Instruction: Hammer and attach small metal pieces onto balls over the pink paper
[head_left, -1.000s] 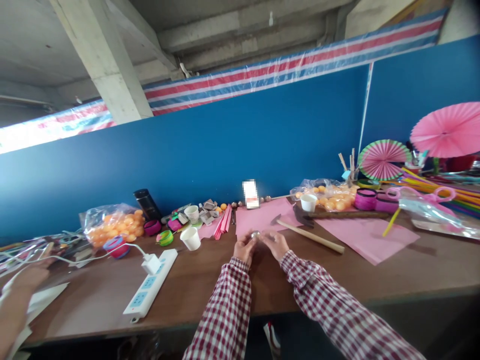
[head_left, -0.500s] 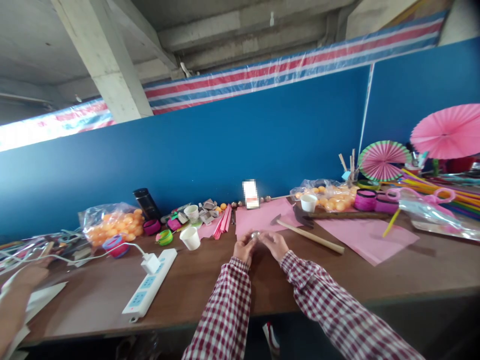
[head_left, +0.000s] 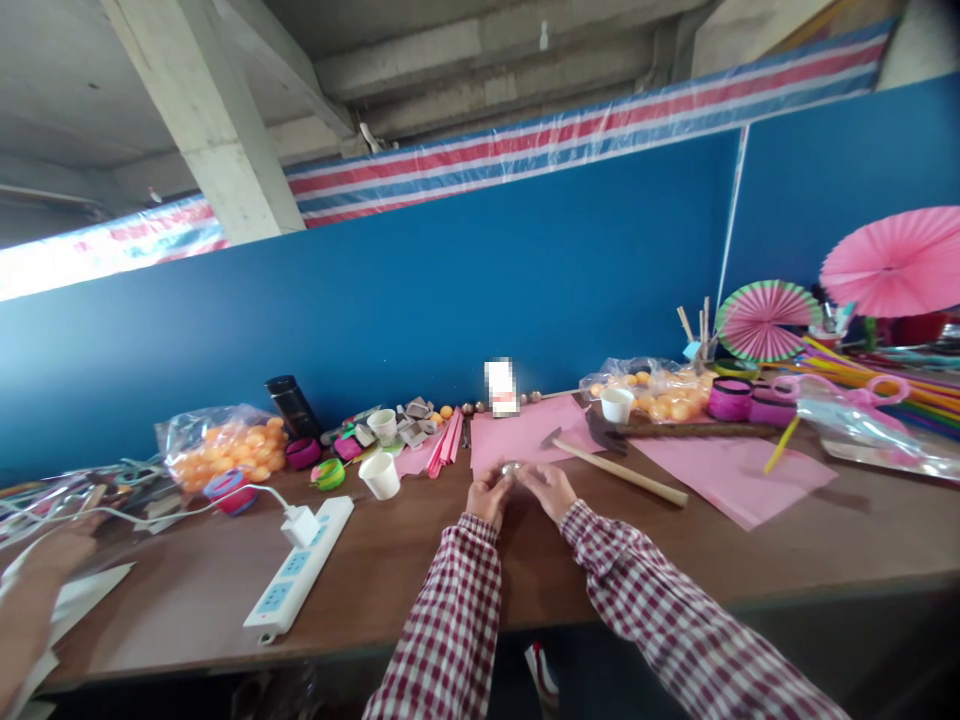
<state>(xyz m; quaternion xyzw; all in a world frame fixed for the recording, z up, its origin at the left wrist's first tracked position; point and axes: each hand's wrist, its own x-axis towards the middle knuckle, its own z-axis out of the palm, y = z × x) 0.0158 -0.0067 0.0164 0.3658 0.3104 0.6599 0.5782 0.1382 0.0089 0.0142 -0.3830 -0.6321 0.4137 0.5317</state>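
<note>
My left hand (head_left: pixel 489 497) and my right hand (head_left: pixel 552 488) meet over the brown table (head_left: pixel 420 570), both in red-checked sleeves. Their fingertips pinch a small shiny silver ball (head_left: pixel 511 468) between them, just at the near edge of a pink paper sheet (head_left: pixel 525 435). A hammer with a wooden handle (head_left: pixel 622 472) lies to the right of my right hand. A white paper cup (head_left: pixel 381 476) stands to the left of my left hand.
A white power strip (head_left: pixel 300 568) with a plugged charger lies at the left. Bags of orange balls (head_left: pixel 225 447) sit at the left and back right (head_left: pixel 656 390). Pink paper fans (head_left: pixel 765 320), coloured straws and tape rolls crowd the right. Another person's hand (head_left: pixel 45 560) rests far left.
</note>
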